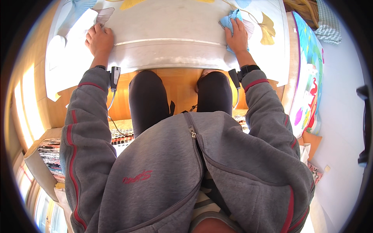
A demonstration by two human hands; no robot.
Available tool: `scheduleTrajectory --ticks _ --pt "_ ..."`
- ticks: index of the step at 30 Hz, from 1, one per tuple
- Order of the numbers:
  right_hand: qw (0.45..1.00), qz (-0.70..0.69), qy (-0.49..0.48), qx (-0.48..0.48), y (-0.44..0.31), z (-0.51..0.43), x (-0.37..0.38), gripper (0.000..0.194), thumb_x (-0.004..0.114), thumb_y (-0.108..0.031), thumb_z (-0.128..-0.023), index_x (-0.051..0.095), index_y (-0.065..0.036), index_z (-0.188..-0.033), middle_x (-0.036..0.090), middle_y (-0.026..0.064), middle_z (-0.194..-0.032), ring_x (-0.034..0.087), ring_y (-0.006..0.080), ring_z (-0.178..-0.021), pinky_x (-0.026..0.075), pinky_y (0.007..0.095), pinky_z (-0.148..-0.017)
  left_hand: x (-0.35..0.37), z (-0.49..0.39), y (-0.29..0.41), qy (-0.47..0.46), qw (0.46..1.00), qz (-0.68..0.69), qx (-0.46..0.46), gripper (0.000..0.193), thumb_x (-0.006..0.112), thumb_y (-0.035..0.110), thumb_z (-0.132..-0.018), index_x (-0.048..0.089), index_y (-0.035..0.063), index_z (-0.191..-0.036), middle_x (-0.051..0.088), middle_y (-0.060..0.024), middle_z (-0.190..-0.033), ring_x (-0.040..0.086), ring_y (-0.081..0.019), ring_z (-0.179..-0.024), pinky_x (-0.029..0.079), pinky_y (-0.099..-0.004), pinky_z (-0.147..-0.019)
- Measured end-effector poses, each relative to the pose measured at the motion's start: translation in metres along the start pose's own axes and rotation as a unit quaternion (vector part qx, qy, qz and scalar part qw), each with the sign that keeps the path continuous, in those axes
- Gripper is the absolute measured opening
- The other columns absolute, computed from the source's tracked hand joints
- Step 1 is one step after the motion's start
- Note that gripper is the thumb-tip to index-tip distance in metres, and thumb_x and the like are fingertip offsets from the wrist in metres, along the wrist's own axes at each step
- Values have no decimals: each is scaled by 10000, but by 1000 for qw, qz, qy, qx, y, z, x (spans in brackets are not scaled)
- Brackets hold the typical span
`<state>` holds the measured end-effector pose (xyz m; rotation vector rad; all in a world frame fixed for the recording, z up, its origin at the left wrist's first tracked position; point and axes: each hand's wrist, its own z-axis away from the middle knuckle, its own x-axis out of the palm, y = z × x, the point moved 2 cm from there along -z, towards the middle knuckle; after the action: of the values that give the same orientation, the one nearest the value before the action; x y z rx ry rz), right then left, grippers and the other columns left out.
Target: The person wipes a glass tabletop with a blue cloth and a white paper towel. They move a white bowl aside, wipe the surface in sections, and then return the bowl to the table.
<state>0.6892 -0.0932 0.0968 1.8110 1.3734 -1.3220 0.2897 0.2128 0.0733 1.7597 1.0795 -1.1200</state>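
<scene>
My right hand (237, 38) lies over a crumpled light-blue cloth (233, 19), pressing it against the table near the right side. The fingers lie forward along the cloth, and a bit of it shows below the wrist. At the left, my left hand (100, 39) rests on the table with its fingers curled under. Just beyond its knuckles is a white, glare-washed item (86, 21), perhaps paper; whether the fingers touch or hold it is hidden. Both hands rest on a pale tablecloth (169, 23) printed with yellow, blue and brownish ginkgo leaves.
Small devices with cables hang at my left wrist (115, 78) and right wrist (234, 78). A crease (172, 39) runs along the table's front edge. At the right stands a bright patterned cushion or panel (310, 75). Wooden flooring (180, 93) shows between my knees.
</scene>
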Motion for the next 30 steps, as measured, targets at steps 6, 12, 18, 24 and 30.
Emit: scheduleTrajectory --ticks 6,12,18,24,30 --pt "985 -167 -15 -42 -49 -3 8 382 581 -222 -881 568 -74 -1233 485 135 -1359 422 330 -1274 315 439 -1053 -1 1 0 42 998 26 25 393 454 341 -853 529 130 -1176 486 -100 -1277 426 -311 -1205 291 -507 -1006" --pt "958 -211 -101 -165 -155 17 1 409 597 -202 -867 541 -128 -1266 443 71 -1410 362 273 -1334 278 462 -1082 -4 4 -4 65 997 5 33 385 473 347 -849 535 129 -1161 496 -115 -1259 435 -327 -1190 307 -503 -1001" --pt "980 -115 -76 -145 -127 19 -11 493 627 -42 -777 539 -102 -1258 486 103 -1364 430 290 -1281 326 420 -1055 -10 5 -4 25 999 12 20 422 451 358 -869 517 120 -1210 468 -122 -1294 406 -329 -1225 276 -485 -1032" --pt "998 -50 20 37 68 61 -41 410 550 -19 -811 578 -39 -1219 544 220 -1271 498 382 -1201 386 431 -1037 -11 7 1 37 999 30 19 407 468 339 -859 519 110 -1192 474 -129 -1283 408 -328 -1217 282 -482 -1026" --pt "937 73 28 341 190 102 -46 434 554 -225 -864 539 -128 -1287 460 162 -1376 457 352 -1244 391 425 -1017 -12 6 8 35 999 37 16 382 491 319 -859 523 107 -1176 481 -123 -1275 413 -322 -1210 288 -475 -1023"
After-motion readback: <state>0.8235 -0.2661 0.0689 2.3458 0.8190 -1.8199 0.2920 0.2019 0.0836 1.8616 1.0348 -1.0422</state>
